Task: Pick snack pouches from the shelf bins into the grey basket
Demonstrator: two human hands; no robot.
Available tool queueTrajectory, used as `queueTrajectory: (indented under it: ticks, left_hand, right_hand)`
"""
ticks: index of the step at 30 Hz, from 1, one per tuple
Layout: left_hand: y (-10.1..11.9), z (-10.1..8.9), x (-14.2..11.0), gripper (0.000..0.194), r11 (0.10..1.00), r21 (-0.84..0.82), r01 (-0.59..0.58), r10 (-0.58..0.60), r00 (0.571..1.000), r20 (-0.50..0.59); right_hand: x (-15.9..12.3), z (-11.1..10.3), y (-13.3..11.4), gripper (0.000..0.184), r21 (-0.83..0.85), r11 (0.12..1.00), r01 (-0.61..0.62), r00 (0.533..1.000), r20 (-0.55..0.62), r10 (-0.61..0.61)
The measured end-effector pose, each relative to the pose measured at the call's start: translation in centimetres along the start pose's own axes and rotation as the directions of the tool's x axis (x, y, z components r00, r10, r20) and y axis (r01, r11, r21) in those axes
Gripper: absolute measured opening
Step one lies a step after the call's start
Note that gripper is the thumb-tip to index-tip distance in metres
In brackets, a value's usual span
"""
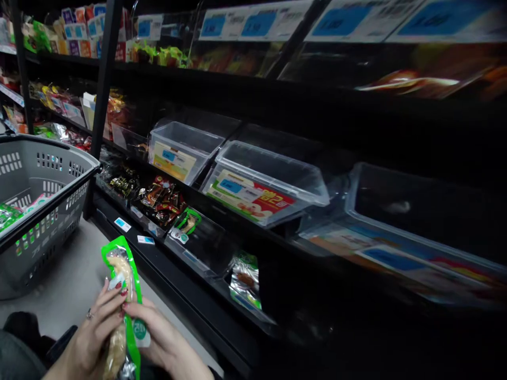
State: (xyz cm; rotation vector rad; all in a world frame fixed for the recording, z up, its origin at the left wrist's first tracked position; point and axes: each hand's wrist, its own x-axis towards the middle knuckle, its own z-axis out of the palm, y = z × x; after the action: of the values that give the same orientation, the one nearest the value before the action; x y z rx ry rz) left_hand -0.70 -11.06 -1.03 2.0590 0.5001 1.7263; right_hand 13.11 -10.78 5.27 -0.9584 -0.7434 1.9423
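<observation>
A long green-edged snack packet (125, 264) with a clear window and pale food inside stands upright at the lower left. My left hand (93, 330) is closed around its left side, with a ring and red nails showing. From the right, my right hand (158, 330) grips the same packet, its thumb pressed on the front. A round green label shows near the right fingers. On the bottom shelf, a similar green-edged packet (189, 221) lies in a clear bin, and a silver and green packet (244, 279) is in the bin further right.
A grey shopping basket (75, 158) with green packets inside stands at the left. Clear plastic bins (273, 166) line the middle shelf. Dark wrapped snacks (160, 198) fill a lower bin. A black shelf post (103, 79) rises at the left, and price labels (257, 21) run along the top.
</observation>
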Motion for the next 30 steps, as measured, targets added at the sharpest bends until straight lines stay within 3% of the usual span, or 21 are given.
queueTrajectory:
  ticks: [2, 3, 4, 5, 6, 7, 8, 10, 12, 14, 17, 21, 23, 24, 25, 26, 28, 29, 30]
  left_hand:
    - [0.1, -0.3, 0.0, 0.031, 0.977, -0.106, 0.186, -0.198, 0.973, -0.121]
    - [0.1, -0.5, 0.1, 0.028, 0.923, -0.153, 0.353, -0.378, 0.905, -0.194]
    - [0.2, -0.7, 0.4, 0.025, 0.820, -0.214, 0.531, -0.571, 0.785, -0.242]
    - [0.2, -0.8, 0.8, 0.023, 0.676, -0.315, 0.666, -0.737, 0.618, -0.272]
    - [0.2, -0.9, 1.2, 0.026, 0.523, -0.444, 0.727, -0.852, 0.463, -0.246]
    - [0.2, -1.0, 1.7, 0.029, 0.375, -0.560, 0.739, -0.925, 0.338, -0.173]
    - [0.2, -1.0, 2.2, 0.029, 0.254, -0.646, 0.719, -0.961, 0.260, -0.089]
    - [0.2, -0.8, 2.9, 0.028, 0.073, -0.715, 0.696, -0.985, 0.163, 0.057]
    - [0.4, -0.5, 3.1, 0.026, -0.055, -0.695, 0.717, -0.969, 0.129, 0.209]
    - [0.7, -0.2, 3.0, 0.024, -0.139, -0.647, 0.750, -0.923, 0.139, 0.359]
    - [0.9, 0.1, 2.4, 0.021, -0.173, -0.590, 0.789, -0.851, 0.182, 0.492]
    - [0.6, 0.5, 2.0, 0.025, -0.103, -0.523, 0.846, -0.829, 0.218, 0.515]
    - [0.4, 0.4, 2.0, 0.028, 0.000, -0.466, 0.885, -0.820, 0.267, 0.507]
    - [0.4, 0.3, 2.0, 0.028, 0.107, -0.415, 0.903, -0.815, 0.319, 0.484]
    - [0.4, 0.1, 2.1, 0.026, 0.265, -0.344, 0.901, -0.798, 0.405, 0.446]
    - [0.4, -0.1, 2.1, 0.024, 0.459, -0.244, 0.854, -0.757, 0.520, 0.397]
    - [0.4, -0.6, 2.1, 0.017, 0.804, 0.027, 0.594, -0.575, 0.765, 0.290]
    - [0.5, -0.8, 2.1, 0.018, 0.890, 0.164, 0.426, -0.455, 0.856, 0.246]
    - [0.5, -0.9, 2.0, 0.021, 0.919, 0.277, 0.280, -0.342, 0.917, 0.206]
  right_hand:
    - [0.5, -1.1, -0.5, 0.031, -0.024, 0.999, -0.030, 0.998, -0.048, 0.029]
    - [0.9, -1.9, -0.7, 0.034, -0.032, 0.998, -0.045, 0.996, -0.084, 0.042]
    - [1.4, -2.7, -0.9, 0.037, -0.066, 0.997, -0.032, 0.993, -0.112, 0.024]
    - [1.9, -3.6, -1.2, 0.039, -0.103, 0.995, -0.006, 0.990, -0.139, -0.008]
    - [2.3, -4.5, -1.6, 0.041, -0.175, 0.984, 0.044, 0.982, -0.176, -0.075]
    - [2.7, -5.4, -2.0, 0.041, -0.249, 0.964, 0.098, 0.967, -0.206, -0.151]
    - [3.0, -6.2, -2.4, 0.041, -0.308, 0.941, 0.138, 0.951, -0.225, -0.214]
    - [3.4, -7.2, -3.1, 0.041, -0.354, 0.920, 0.171, 0.933, -0.243, -0.267]
    - [3.5, -7.7, -3.6, 0.040, -0.317, 0.933, 0.171, 0.934, -0.251, -0.256]
    - [3.4, -7.7, -3.8, 0.038, -0.261, 0.946, 0.192, 0.933, -0.250, -0.258]
    - [3.3, -7.5, -3.7, 0.034, -0.199, 0.949, 0.244, 0.925, -0.246, -0.289]
    - [3.0, -7.1, -3.6, 0.028, -0.102, 0.968, 0.231, 0.951, -0.186, -0.246]
    - [2.8, -6.8, -3.5, 0.025, -0.055, 0.975, 0.217, 0.965, -0.141, -0.222]
    - [2.7, -6.7, -3.4, 0.023, -0.042, 0.978, 0.205, 0.969, -0.135, -0.209]
    - [2.7, -6.6, -3.3, 0.021, -0.038, 0.982, 0.184, 0.972, -0.138, -0.188]
    - [2.6, -6.4, -3.1, 0.020, -0.044, 0.988, 0.150, 0.977, -0.145, -0.155]
    - [2.5, -6.0, -2.6, 0.020, -0.083, 0.996, 0.044, 0.989, -0.135, -0.055]
    - [2.4, -5.7, -2.4, 0.020, -0.103, 0.995, -0.002, 0.993, -0.115, -0.010]
    - [2.3, -5.4, -2.1, 0.022, -0.113, 0.993, -0.024, 0.996, -0.091, 0.014]
